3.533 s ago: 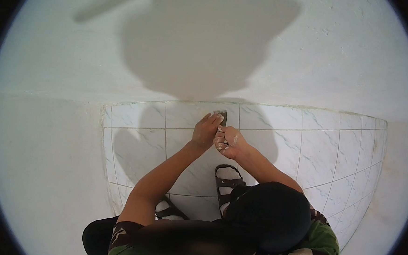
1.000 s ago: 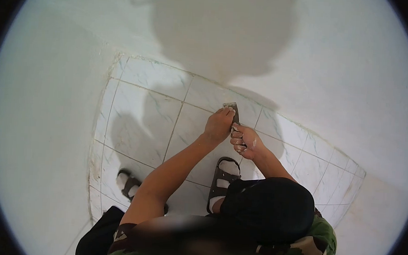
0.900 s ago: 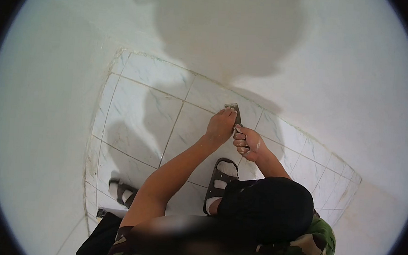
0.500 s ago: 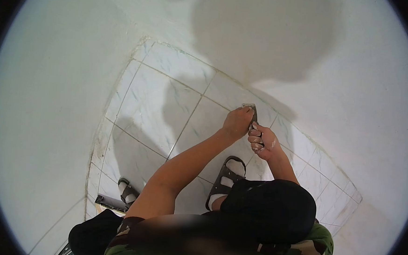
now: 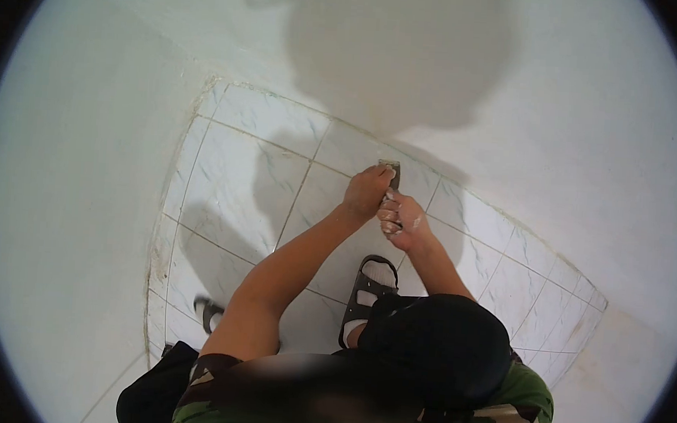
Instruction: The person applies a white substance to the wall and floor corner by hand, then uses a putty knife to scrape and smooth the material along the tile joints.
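In both hands is a flat, dark scraper (image 5: 396, 175) with a pale, crusted front edge, close over the tiled floor and a little short of the wall's base. My right hand (image 5: 402, 222) wraps its fingers round the lower end, which they hide. White smears cover those knuckles and the back of that hand. Up near the front edge, my left hand (image 5: 368, 188) grips the scraper from the left side with bent fingers. White residue also shows on its fingertips.
Pale marbled tiles (image 5: 237, 159) meet white walls (image 5: 576, 133) along a rough, stained joint. A sandalled foot (image 5: 368, 297) stands below the hands, beside a knee in black cloth (image 5: 438, 349). Another sandal (image 5: 208, 312) is at the left. A large shadow falls on the wall.
The view has shifted, so floor and hands appear farther left. Against the tiles, both hands and the scraper have edged slightly toward the wall. The grip is unchanged.
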### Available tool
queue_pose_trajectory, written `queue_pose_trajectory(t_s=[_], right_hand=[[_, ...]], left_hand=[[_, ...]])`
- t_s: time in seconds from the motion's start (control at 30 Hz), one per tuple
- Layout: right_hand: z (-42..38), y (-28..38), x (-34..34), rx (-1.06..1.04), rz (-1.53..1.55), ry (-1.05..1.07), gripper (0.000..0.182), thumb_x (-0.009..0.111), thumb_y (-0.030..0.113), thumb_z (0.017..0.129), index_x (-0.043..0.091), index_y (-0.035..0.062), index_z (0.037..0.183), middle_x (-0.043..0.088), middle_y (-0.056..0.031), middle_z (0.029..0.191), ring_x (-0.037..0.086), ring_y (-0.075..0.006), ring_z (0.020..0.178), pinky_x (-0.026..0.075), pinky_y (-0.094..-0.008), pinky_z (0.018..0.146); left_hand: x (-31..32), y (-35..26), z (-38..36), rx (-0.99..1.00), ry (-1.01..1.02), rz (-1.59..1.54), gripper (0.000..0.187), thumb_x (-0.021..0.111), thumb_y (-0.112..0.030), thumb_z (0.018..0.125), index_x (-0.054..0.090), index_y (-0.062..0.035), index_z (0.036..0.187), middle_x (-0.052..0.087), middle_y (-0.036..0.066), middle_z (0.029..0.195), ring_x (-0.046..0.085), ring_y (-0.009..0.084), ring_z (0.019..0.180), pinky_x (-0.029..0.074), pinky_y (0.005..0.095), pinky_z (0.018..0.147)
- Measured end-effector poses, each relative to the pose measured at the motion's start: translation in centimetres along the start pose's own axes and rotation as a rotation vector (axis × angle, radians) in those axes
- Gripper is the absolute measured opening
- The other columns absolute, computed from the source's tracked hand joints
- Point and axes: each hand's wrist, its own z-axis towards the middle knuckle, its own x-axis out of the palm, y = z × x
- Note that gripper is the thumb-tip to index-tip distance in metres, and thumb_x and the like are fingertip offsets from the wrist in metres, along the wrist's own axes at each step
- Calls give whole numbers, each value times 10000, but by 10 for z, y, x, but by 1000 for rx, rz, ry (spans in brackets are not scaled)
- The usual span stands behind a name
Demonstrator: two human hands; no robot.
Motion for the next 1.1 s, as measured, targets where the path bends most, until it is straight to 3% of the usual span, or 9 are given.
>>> queue_pose_trajectory(t_s=[0.07, 0.33, 0.43, 0.5, 0.6, 0.73, 0.8, 0.97, 1.1], right_hand=[[-6, -19, 2, -29, -70, -204, 348, 488, 318, 1039, 362, 182, 744, 249, 72, 580, 232, -83, 449, 180, -240, 370], [7, -20, 0, -34, 95, 28, 303, 444, 214, 1028, 330, 167, 750, 257, 52, 601, 238, -92, 468, 183, -267, 389], [0, -24, 3, 120, 236, -1, 317, 436, 190, 1022, 322, 168, 727, 235, 54, 585, 229, -93, 465, 179, -272, 387], [10, -26, 11, 56, 246, -26, 333, 440, 198, 1023, 324, 175, 713, 236, 59, 582, 218, -87, 458, 176, -268, 380], [5, -17, 9, 0, 232, -15, 345, 437, 205, 1027, 329, 182, 701, 237, 65, 580, 210, -81, 449, 171, -261, 373], [6, -23, -2, 50, 221, 55, 336, 422, 199, 1033, 335, 176, 710, 241, 70, 582, 216, -81, 444, 173, -265, 369], [14, -24, 7, 18, 275, 16, 334, 420, 201, 1036, 340, 174, 713, 240, 71, 578, 218, -79, 443, 173, -264, 368], [5, -25, 8, -57, 215, -20, 330, 411, 207, 1041, 349, 174, 718, 234, 76, 573, 212, -69, 440, 163, -254, 361], [10, -11, 8, 40, 290, 26, 340, 426, 198, 1030, 336, 166, 704, 248, 64, 585, 223, -77, 450, 172, -252, 366]], left_hand=[[13, 14, -16, 135, -45, 85, 421, 675, -57, 764, 635, -26, 1182, 667, 152, 1190, 675, 308, 1051, 577, 385, 840], [-19, 8, -14, 101, 3, 121, 395, 688, -108, 780, 646, -23, 1163, 672, 160, 1191, 657, 318, 1096, 542, 404, 926], [-21, 9, -23, 62, 206, 57, 408, 698, -126, 779, 641, -28, 1171, 671, 161, 1194, 655, 320, 1098, 544, 403, 918], [-15, 18, -13, 191, 13, 129, 383, 711, -78, 750, 638, -43, 1125, 669, 119, 1096, 668, 301, 984, 557, 385, 842], [-15, 19, -6, 115, 108, 69, 399, 710, -145, 772, 632, -34, 1148, 671, 144, 1188, 655, 311, 1096, 553, 403, 893], [-15, 16, -15, 93, 248, 98, 386, 718, -138, 761, 630, -39, 1124, 672, 131, 1163, 659, 302, 1073, 562, 407, 857], [-18, 17, -1, 180, 122, 138, 373, 720, -125, 753, 632, -52, 1108, 672, 123, 1110, 667, 303, 1027, 566, 405, 825], [-19, 24, -12, 180, 141, 40, 325, 705, -113, 761, 632, -71, 1075, 668, 120, 1051, 680, 319, 928, 567, 414, 743], [-15, 23, 5, 186, 75, 34, 291, 693, -115, 771, 631, -84, 1054, 670, 120, 1042, 687, 322, 887, 567, 422, 699]])
